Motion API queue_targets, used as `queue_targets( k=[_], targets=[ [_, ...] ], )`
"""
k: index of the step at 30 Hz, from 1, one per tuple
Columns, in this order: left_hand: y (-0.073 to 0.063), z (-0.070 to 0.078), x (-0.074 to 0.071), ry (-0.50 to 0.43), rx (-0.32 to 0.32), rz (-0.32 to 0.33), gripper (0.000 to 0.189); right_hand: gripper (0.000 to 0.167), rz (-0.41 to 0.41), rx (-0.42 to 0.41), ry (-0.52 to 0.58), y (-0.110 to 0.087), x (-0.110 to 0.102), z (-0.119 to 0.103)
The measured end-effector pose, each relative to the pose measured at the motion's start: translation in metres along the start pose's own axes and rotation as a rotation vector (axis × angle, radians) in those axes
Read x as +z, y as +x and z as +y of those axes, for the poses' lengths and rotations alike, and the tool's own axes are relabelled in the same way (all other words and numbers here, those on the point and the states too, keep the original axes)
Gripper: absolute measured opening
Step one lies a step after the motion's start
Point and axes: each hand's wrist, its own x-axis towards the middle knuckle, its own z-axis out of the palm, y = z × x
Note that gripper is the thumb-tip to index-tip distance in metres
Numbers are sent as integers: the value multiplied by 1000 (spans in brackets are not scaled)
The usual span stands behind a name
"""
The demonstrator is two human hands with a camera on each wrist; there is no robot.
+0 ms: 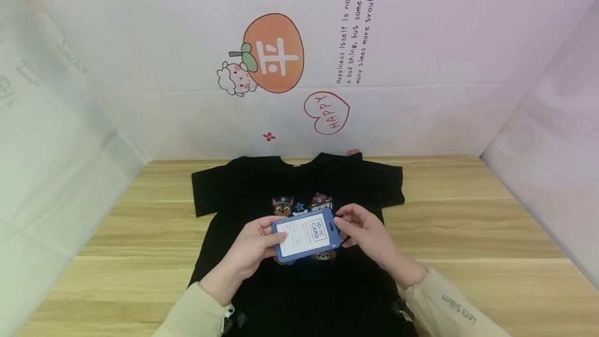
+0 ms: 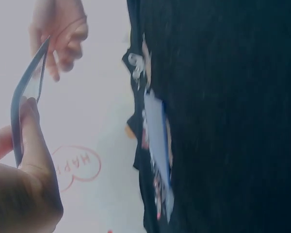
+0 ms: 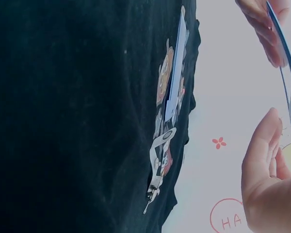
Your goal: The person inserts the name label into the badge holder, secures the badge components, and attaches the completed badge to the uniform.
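In the head view, a blue badge holder [image 1: 306, 234] with a white "ID/IC CARD" insert tilts above a black T-shirt [image 1: 299, 295]. My left hand [image 1: 250, 248] pinches its left end, thumb on the front face. Beside the slotted end is my right hand [image 1: 367, 235], fingers loosely bent; in the right wrist view a gap shows between this hand [image 3: 266, 174] and the holder [image 3: 286, 63]. A flat blue-and-white piece [image 3: 177, 68] lies on the shirt, with a pale strap clip [image 3: 160, 150] near it. The head view mostly hides both behind the holder.
The shirt, with printed cartoon dogs [image 1: 283, 206], is spread across a wood-grain table [image 1: 468, 233]. White printed cloth [image 1: 421, 66] hangs behind the table and along both sides.
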Motion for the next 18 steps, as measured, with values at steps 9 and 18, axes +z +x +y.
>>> queue_targets(
  k=[9, 18],
  targets=[
    [-8, 8, -28, -23, 19, 66, 42, 31, -65, 25, 25, 5, -7, 1],
    [-18, 16, -50, -70, 31, 124, 38, 36, -152, 102, 6, 29, -17, 0]
  ],
)
